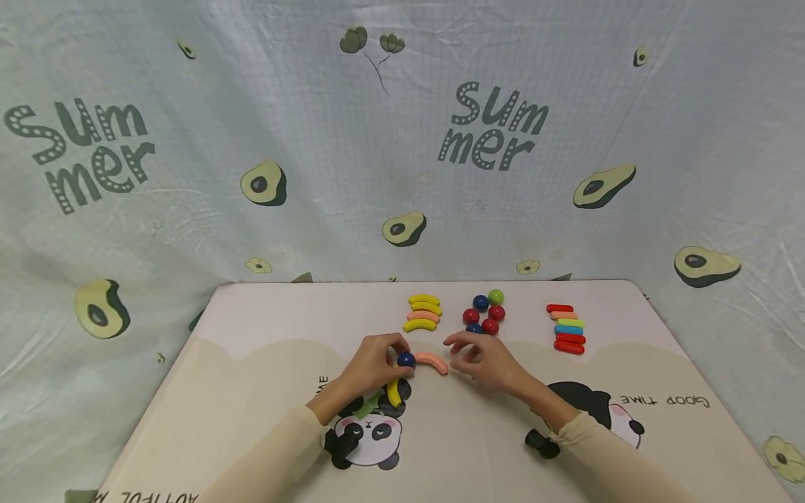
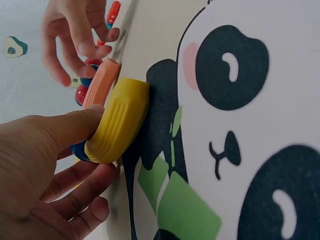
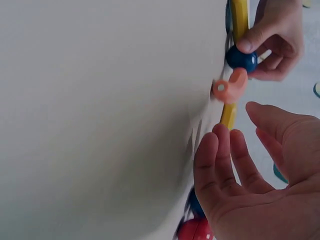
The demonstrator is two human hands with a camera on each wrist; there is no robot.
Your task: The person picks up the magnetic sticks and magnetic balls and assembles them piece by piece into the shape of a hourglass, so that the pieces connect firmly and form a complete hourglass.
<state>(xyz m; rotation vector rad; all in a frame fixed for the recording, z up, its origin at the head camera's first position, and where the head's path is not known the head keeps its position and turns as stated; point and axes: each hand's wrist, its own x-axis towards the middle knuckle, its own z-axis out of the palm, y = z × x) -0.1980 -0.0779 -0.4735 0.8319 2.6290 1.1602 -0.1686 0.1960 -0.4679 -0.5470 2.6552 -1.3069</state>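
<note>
My left hand (image 1: 374,367) pinches a dark blue ball (image 1: 406,359) between thumb and fingers, low over the table. Touching or very near that ball are a yellow banana-shaped piece (image 1: 393,392), on the near side, and a peach banana-shaped piece (image 1: 432,362), to the right. In the left wrist view the yellow piece (image 2: 119,122) hides most of the ball. Just right of the peach piece hovers my right hand (image 1: 487,362), its fingers spread and loosely bent with nothing between them. A small hole shows in the peach piece's end (image 3: 220,88) in the right wrist view.
Behind the hands lies a row of yellow and peach banana-shaped pieces (image 1: 423,324). Red, blue and green balls (image 1: 490,326) cluster beyond the right hand. Farther right, several coloured sticks (image 1: 569,330) lie side by side. The table (image 1: 251,412) has a panda-print cover; a printed curtain hangs behind.
</note>
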